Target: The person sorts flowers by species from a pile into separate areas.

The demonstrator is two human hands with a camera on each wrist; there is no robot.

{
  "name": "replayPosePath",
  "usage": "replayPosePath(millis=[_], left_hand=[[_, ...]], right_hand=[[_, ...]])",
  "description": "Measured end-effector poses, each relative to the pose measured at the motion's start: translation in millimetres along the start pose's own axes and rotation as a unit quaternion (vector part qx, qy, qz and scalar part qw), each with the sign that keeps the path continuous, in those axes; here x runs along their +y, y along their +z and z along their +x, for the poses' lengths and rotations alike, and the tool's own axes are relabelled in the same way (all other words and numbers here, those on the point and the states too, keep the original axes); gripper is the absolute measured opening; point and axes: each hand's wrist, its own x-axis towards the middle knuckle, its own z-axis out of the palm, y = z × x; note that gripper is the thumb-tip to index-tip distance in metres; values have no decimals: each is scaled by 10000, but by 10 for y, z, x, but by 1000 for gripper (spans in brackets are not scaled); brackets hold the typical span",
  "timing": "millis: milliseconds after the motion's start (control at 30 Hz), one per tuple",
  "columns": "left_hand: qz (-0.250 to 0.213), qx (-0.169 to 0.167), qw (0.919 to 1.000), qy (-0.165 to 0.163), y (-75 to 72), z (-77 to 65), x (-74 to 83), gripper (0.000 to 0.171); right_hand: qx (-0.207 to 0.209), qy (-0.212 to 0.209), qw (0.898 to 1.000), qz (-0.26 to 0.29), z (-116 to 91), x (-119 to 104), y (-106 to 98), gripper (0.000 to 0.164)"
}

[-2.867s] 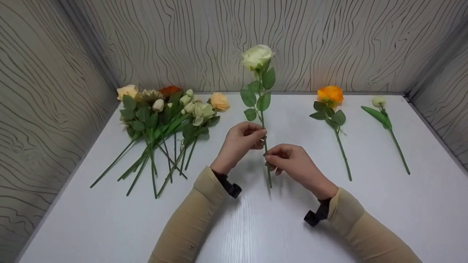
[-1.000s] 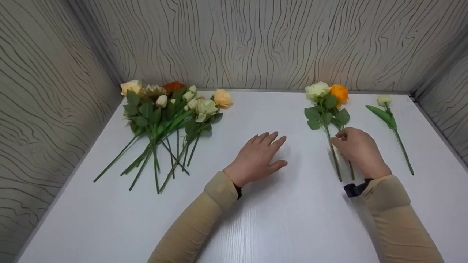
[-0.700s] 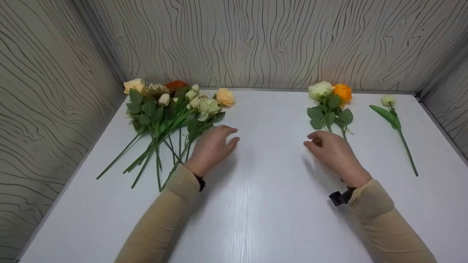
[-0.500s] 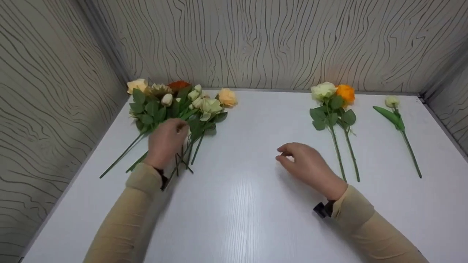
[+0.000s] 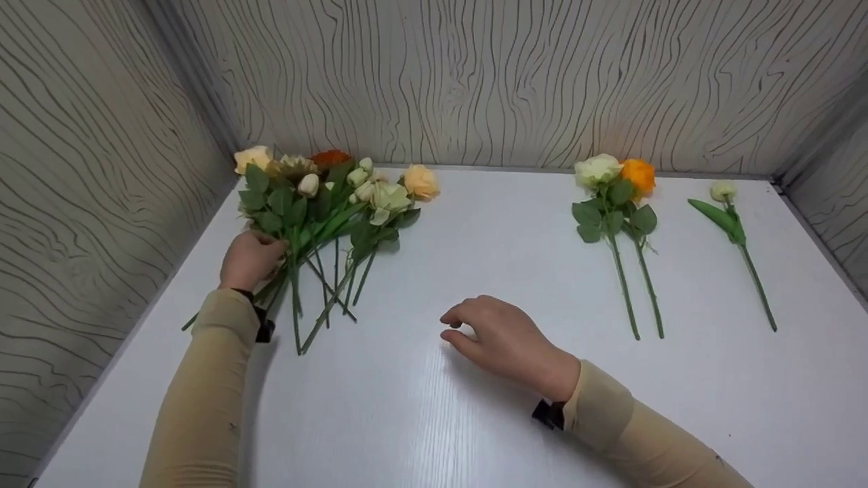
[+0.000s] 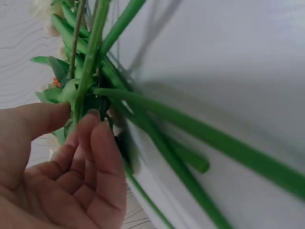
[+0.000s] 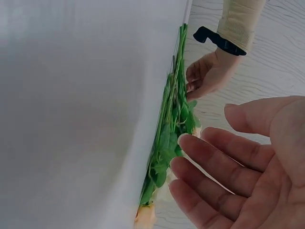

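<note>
At the left pile of artificial flowers, my left hand pinches a green flower stem between thumb and fingertips, just below the leaves. Which bloom this stem bears is hidden among the others. Around it lie a peach rose, a dark orange flower, a small white tulip bud and a pale green flower. My right hand hovers over the middle of the table, holding nothing, fingers loosely bent and thumb apart, as the right wrist view also shows.
On the right side of the white table a white rose and an orange flower lie side by side. Farther right lies a single white tulip. Wood-patterned panels stand behind and at the sides.
The white rose, earlier held in both hands, now lies beside the orange flower. My left hand has moved left to the pile and taken a stem; my right hand has drawn back toward the middle.
</note>
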Motion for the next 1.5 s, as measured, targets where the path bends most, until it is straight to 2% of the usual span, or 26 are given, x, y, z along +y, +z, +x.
replayPosePath(millis=[133,267,367,433,567,667,767,867,1000,1067,1100,1167,1267,1400,1500], left_hand=[[-721,-169,9966,-367,0,39,-56,31],[-1218,-93,9906,-609,-31,15,-35,37],[-1459,73,9878,-537,-86,-21,16,38],[-1586,163,9865,-366,-107,-22,80,36],[-1941,145,9809,-27,-50,-34,303,35],[-2331,-119,9722,198,138,-88,547,37],[-2772,-521,9584,428,451,-168,810,35],[-3272,-977,9376,659,860,-279,1095,29],[-3870,-1689,9004,1048,1414,-428,1459,24],[-4021,-1973,8853,1247,1623,-489,1605,23],[-4064,-2061,8803,1320,1704,-516,1666,23],[-4109,-2144,8747,1415,1826,-561,1762,24],[-4132,-2128,8737,1438,1931,-601,1837,23],[-4177,-2021,8755,1351,1987,-601,1870,22],[-4307,-1893,8734,1259,2002,-574,1888,23]], right_hand=[[60,109,9999,97,18,60,6,14],[43,241,9995,192,26,108,0,12],[63,355,9990,274,25,153,-24,12],[117,432,9984,338,8,188,-54,12],[260,488,9971,519,-39,272,-145,13],[337,655,9944,755,-82,354,-225,13],[321,1048,9866,1209,-130,444,-303,13],[227,1533,9685,1950,-167,530,-369,15],[91,2001,9378,2834,-165,625,-425,25],[37,2121,9280,3063,-150,654,-445,30],[19,2147,9246,3145,-145,664,-454,32],[1,2192,9197,3257,-133,682,-467,33],[79,2184,9164,3353,-122,698,-477,30],[217,2201,9154,3363,-123,715,-481,24],[252,2224,9151,3353,-138,722,-490,24]])
